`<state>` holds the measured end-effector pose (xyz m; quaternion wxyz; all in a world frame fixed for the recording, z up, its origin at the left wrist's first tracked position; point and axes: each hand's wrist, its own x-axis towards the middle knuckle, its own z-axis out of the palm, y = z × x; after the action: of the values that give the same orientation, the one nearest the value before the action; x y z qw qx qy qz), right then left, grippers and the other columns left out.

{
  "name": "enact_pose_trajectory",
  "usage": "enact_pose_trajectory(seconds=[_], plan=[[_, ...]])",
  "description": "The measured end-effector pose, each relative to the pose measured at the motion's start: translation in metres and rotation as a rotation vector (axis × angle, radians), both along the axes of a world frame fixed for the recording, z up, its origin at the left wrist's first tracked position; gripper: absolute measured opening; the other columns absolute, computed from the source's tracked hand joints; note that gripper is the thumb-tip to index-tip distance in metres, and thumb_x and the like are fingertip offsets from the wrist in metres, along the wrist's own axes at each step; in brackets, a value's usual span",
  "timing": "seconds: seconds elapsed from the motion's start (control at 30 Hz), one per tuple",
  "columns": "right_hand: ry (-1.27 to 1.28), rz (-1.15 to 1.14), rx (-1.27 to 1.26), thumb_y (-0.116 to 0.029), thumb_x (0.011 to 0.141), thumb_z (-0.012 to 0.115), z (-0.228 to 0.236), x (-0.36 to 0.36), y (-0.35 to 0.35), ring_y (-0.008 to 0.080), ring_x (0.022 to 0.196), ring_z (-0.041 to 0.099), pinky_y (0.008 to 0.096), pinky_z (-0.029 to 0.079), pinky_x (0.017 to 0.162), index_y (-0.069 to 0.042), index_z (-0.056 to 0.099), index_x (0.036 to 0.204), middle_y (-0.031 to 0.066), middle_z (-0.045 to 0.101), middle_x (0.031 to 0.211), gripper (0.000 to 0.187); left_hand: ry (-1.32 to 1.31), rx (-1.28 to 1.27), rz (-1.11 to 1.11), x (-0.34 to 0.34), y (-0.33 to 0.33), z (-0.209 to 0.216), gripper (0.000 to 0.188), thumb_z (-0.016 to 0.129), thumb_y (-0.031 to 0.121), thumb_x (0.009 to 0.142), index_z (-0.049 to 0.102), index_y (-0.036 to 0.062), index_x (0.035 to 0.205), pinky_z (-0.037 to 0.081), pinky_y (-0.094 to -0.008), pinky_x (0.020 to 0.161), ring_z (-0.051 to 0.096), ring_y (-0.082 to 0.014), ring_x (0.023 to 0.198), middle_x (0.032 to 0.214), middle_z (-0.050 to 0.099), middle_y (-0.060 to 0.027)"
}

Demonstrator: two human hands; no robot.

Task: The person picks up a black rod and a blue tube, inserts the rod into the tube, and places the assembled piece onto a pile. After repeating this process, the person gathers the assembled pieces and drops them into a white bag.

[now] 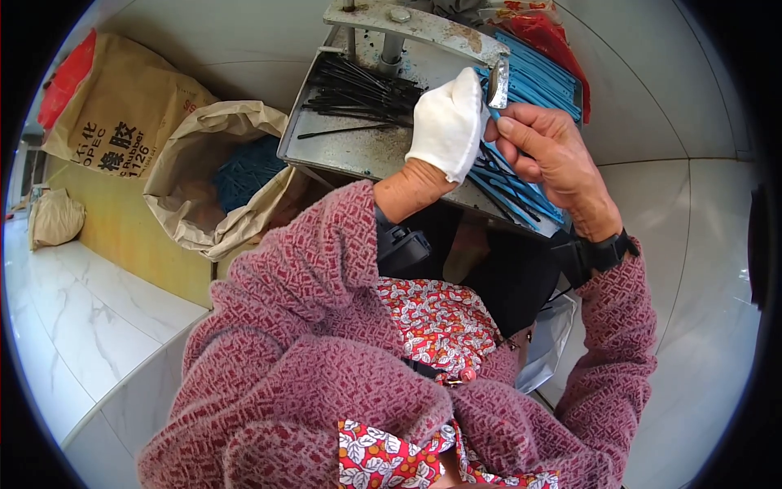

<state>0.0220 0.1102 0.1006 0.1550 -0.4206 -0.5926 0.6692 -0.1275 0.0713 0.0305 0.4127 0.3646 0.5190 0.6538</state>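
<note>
My right hand (558,155), bare, pinches a thin blue strip (494,115) between thumb and forefinger, just below the upright metal end piece (498,84) of a lever arm (432,34). Beside it, my left hand (446,122) wears a white glove and is closed, its back toward me. The glove hides its fingers and whatever they hold. A heap of thin black strips (358,90) lies left of the glove on a metal tray (289,147). Blue strips (542,77) are piled to the right, and more blue and black strips (513,191) lie under my right hand.
An open brown paper sack (175,183) with dark blue strips (248,171) inside stands left of the tray. Behind it leans a printed brown sack (134,98). A small tied bag (55,220) sits at far left. Tiled wall (643,90) rises on the right.
</note>
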Motion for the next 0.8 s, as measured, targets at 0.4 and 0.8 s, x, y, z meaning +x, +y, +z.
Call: enact_pose_trajectory(seconds=[0.4,0.8], plan=[[0.087,-0.213,0.0,-0.019,0.103,0.06,-0.012,-0.002,-0.017,0.0,0.061,0.046,0.0129,0.031,0.042,0.002,0.066,0.109,0.001,0.064,0.09,0.022,0.527,0.199,0.111,-0.01,-0.043,-0.005,0.02,0.058,0.022,0.096,0.07,0.0062,0.091,0.047,-0.046,0.073,0.061,-0.0334,0.083,0.082,0.066,-0.0114],[-0.535,0.192,0.879,-0.015,0.096,0.061,-0.033,0.087,0.022,0.0242,0.079,0.061,0.0364,0.049,0.068,-0.001,0.066,0.118,0.0119,0.063,0.085,0.027,1.413,-0.134,0.108,-0.097,-0.057,-0.002,0.016,0.077,0.014,0.077,0.074,0.0133,0.093,0.047,-0.0461,0.079,0.061,-0.0336,0.093,0.089,0.067,-0.0086]])
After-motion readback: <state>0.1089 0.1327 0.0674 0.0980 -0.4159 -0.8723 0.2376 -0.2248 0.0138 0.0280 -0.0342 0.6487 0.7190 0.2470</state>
